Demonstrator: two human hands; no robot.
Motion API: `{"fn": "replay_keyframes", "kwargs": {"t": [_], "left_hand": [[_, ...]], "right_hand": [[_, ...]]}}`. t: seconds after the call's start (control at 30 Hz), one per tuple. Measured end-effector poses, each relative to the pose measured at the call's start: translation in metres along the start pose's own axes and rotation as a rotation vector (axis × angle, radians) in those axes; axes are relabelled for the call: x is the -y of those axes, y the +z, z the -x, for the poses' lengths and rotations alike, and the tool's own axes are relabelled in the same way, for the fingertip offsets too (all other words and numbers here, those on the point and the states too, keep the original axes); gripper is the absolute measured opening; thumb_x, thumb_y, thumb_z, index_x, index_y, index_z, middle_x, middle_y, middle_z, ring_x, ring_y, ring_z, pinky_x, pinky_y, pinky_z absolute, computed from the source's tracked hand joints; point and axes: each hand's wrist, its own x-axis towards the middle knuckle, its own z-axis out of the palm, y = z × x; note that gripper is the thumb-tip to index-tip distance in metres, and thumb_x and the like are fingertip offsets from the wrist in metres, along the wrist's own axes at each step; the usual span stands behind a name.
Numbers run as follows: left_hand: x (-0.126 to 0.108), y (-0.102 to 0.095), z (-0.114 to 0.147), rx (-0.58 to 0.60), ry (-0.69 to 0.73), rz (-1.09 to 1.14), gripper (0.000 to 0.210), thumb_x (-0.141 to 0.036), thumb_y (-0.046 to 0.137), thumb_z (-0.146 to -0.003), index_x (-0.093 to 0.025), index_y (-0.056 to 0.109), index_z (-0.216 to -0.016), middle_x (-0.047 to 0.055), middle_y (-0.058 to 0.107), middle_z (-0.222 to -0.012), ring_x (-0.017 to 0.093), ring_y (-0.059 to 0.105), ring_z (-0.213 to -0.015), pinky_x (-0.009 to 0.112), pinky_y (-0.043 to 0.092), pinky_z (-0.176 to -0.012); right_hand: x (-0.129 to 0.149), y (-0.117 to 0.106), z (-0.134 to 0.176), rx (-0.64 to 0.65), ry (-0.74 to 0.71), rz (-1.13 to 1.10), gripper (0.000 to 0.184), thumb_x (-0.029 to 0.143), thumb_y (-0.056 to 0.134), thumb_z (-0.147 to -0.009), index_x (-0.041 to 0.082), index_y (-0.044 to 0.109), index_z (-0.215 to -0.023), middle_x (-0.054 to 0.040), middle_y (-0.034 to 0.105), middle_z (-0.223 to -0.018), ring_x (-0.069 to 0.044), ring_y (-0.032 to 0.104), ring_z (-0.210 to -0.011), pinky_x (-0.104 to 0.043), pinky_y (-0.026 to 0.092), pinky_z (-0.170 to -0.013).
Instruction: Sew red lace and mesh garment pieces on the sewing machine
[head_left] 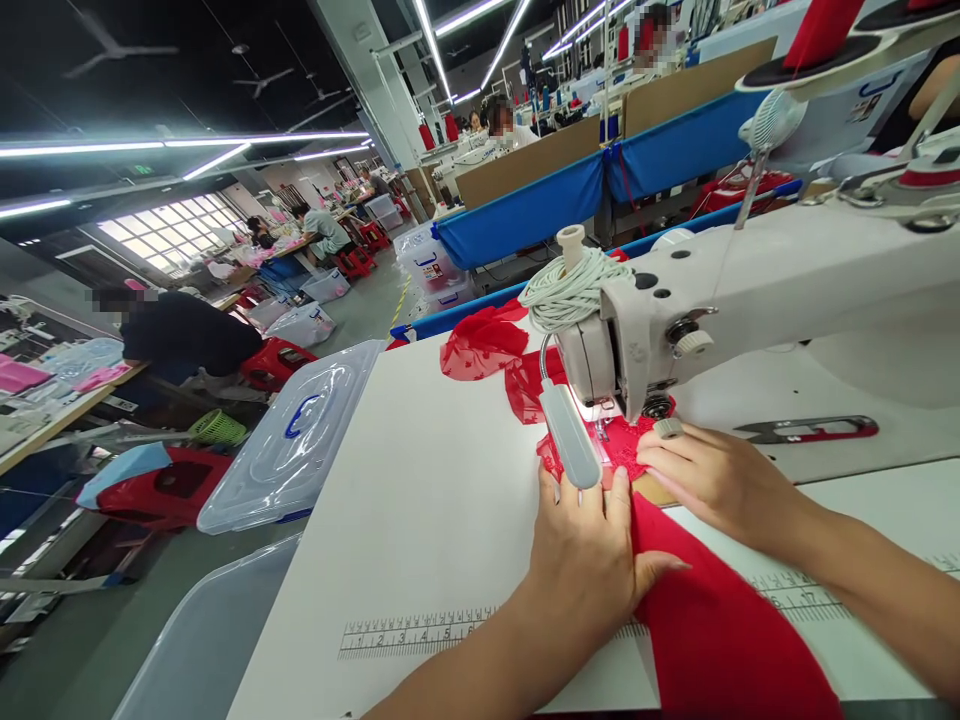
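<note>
Red fabric (720, 610) runs from the sewing machine (780, 270) down over the table's near edge, with a lacy red part (626, 440) under the presser foot (601, 428). My left hand (585, 545) lies flat on the fabric just in front of the needle area, thumb spread to the right. A small grey lamp (571, 440) partly hides its fingertips. To the right of the presser foot, my right hand (724, 485) has its fingers together, pinching the lacy edge. The needle tip is too small to make out.
Sheer red pieces (487, 345) lie behind the lamp. Thread snips (817, 430) rest on the machine bed. A ruler strip (412, 632) marks the white table (375, 530). Lidded plastic boxes (296, 435) stand at the left; several people work at machines beyond.
</note>
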Motion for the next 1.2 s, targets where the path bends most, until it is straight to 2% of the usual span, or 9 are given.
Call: {"fn": "replay_keyframes", "kwargs": {"t": [0.2, 0.47, 0.6, 0.7, 0.9, 0.97, 1.03, 1.13, 1.2], "left_hand": [[0.0, 0.002, -0.001, 0.001, -0.002, -0.005, 0.08, -0.075, 0.044, -0.092, -0.009, 0.063, -0.131, 0.023, 0.069, -0.119, 0.037, 0.067, -0.101, 0.057, 0.05, -0.089], [0.003, 0.005, -0.004, -0.003, -0.026, -0.01, 0.081, -0.075, 0.041, -0.093, -0.007, 0.062, -0.131, 0.023, 0.069, -0.115, 0.04, 0.063, -0.11, 0.065, 0.041, -0.099], [0.004, 0.005, -0.007, -0.036, -0.042, 0.015, 0.083, -0.076, 0.036, -0.094, -0.006, 0.064, -0.128, 0.022, 0.07, -0.116, 0.04, 0.063, -0.11, 0.066, 0.035, -0.104], [0.005, 0.009, -0.007, -0.063, -0.032, 0.014, 0.086, -0.077, 0.04, -0.092, -0.004, 0.062, -0.132, 0.023, 0.068, -0.12, 0.041, 0.061, -0.115, 0.064, 0.037, -0.104], [0.007, 0.016, -0.006, -0.025, -0.075, 0.022, 0.088, -0.078, 0.044, -0.089, -0.006, 0.058, -0.137, 0.022, 0.068, -0.121, 0.04, 0.06, -0.115, 0.06, 0.043, -0.099], [0.007, 0.017, -0.007, -0.038, -0.086, 0.024, 0.088, -0.079, 0.044, -0.089, -0.007, 0.058, -0.138, 0.023, 0.068, -0.12, 0.042, 0.059, -0.114, 0.06, 0.044, -0.098], [0.007, 0.016, -0.009, -0.08, -0.085, 0.055, 0.089, -0.079, 0.04, -0.09, -0.005, 0.059, -0.135, 0.023, 0.066, -0.122, 0.041, 0.059, -0.114, 0.059, 0.045, -0.096], [0.006, 0.011, -0.012, -0.136, -0.06, 0.184, 0.087, -0.076, 0.028, -0.095, -0.004, 0.06, -0.131, 0.022, 0.066, -0.122, 0.035, 0.062, -0.108, 0.049, 0.051, -0.091], [0.005, 0.007, -0.014, -0.154, -0.036, 0.248, 0.086, -0.073, 0.02, -0.098, -0.004, 0.06, -0.13, 0.021, 0.066, -0.12, 0.031, 0.065, -0.103, 0.043, 0.054, -0.085]], "right_hand": [[0.0, 0.001, -0.001, 0.011, 0.026, 0.014, 0.027, 0.0, 0.042, -0.089, 0.02, 0.06, -0.084, -0.0027, 0.063, -0.075, -0.018, 0.05, -0.067, -0.03, 0.039, -0.06], [-0.003, 0.001, -0.002, 0.069, 0.1, -0.043, 0.03, 0.0, 0.041, -0.086, 0.022, 0.059, -0.079, -0.0058, 0.067, -0.086, -0.019, 0.057, -0.076, -0.031, 0.045, -0.068], [-0.005, 0.004, -0.002, 0.069, 0.088, 0.016, 0.027, 0.0, 0.042, -0.086, 0.021, 0.059, -0.08, -0.0079, 0.067, -0.091, -0.021, 0.058, -0.081, -0.033, 0.047, -0.069], [-0.006, 0.007, -0.001, 0.063, 0.091, 0.013, 0.028, 0.0, 0.042, -0.086, 0.021, 0.06, -0.083, -0.0082, 0.068, -0.093, -0.022, 0.06, -0.086, -0.033, 0.048, -0.069], [-0.003, 0.005, -0.004, -0.019, 0.108, 0.047, 0.033, -0.002, 0.042, -0.083, 0.022, 0.065, -0.089, -0.0052, 0.063, -0.077, -0.023, 0.058, -0.08, -0.032, 0.045, -0.063], [0.0, 0.004, -0.005, -0.043, 0.101, 0.055, 0.031, 0.0, 0.043, -0.086, 0.021, 0.066, -0.09, -0.0069, 0.066, -0.08, -0.023, 0.058, -0.08, -0.033, 0.044, -0.062], [0.004, 0.005, -0.004, -0.064, 0.064, 0.009, 0.03, 0.004, 0.042, -0.091, 0.02, 0.067, -0.093, -0.0091, 0.07, -0.09, -0.024, 0.06, -0.084, -0.035, 0.047, -0.068], [0.008, 0.008, -0.002, -0.073, -0.003, -0.1, 0.034, 0.008, 0.037, -0.093, 0.018, 0.068, -0.101, -0.0112, 0.074, -0.11, -0.023, 0.064, -0.092, -0.038, 0.049, -0.077], [0.009, 0.008, -0.001, -0.075, -0.016, -0.113, 0.036, 0.008, 0.035, -0.091, 0.017, 0.068, -0.104, -0.0106, 0.075, -0.111, -0.022, 0.066, -0.092, -0.038, 0.05, -0.077]]}}
